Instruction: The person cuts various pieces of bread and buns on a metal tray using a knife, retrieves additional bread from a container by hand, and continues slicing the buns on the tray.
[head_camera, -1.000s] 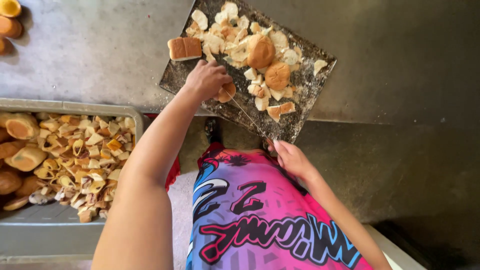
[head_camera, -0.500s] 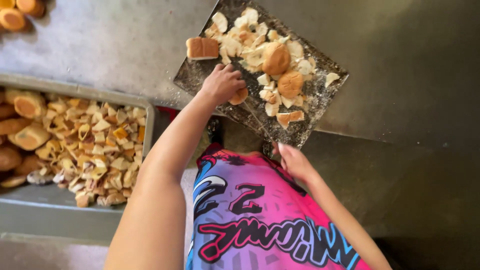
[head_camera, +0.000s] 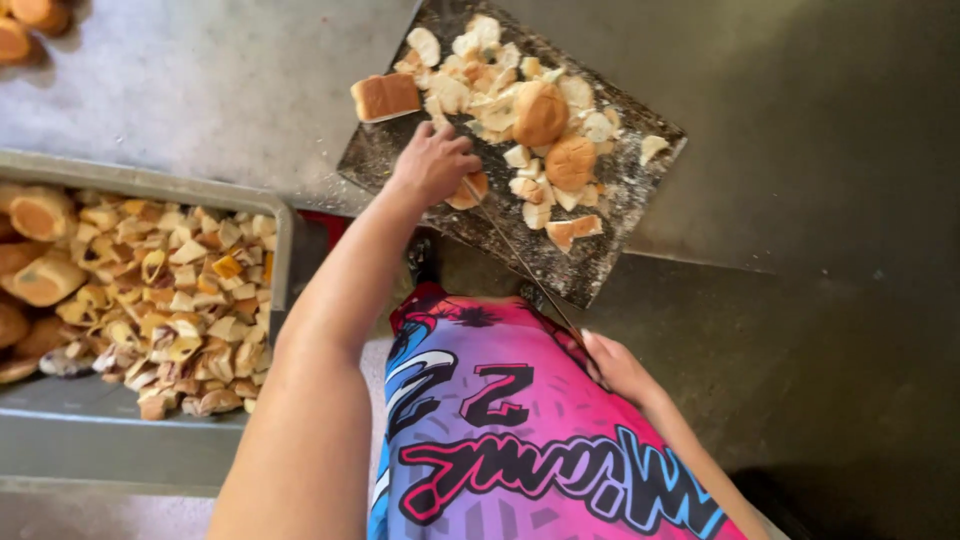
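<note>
- Two whole bread rolls (head_camera: 552, 135) sit among torn bread pieces (head_camera: 480, 70) on a dark cutting board (head_camera: 600, 265), which lies on a grey metal surface (head_camera: 200, 100).
- The left hand (head_camera: 432, 165) rests on the board's near-left part, fingers curled down over a piece of roll (head_camera: 470, 190), pinning it in place.
- A long thin knife (head_camera: 515, 255) runs from that piece back over the board's near edge toward the body.
- The right hand (head_camera: 620, 368) sits low, close against the bright pink and blue shirt (head_camera: 500, 440), closed about the knife's handle end; the grip itself is mostly hidden.
- One square-cut slice of bread (head_camera: 385, 97) lies at the board's far-left edge.
- A metal tray (head_camera: 285, 230) to the left holds a heap of cut bread chunks (head_camera: 170, 300).
- More rolls (head_camera: 30, 25) lie at the top-left corner of the surface.
</note>
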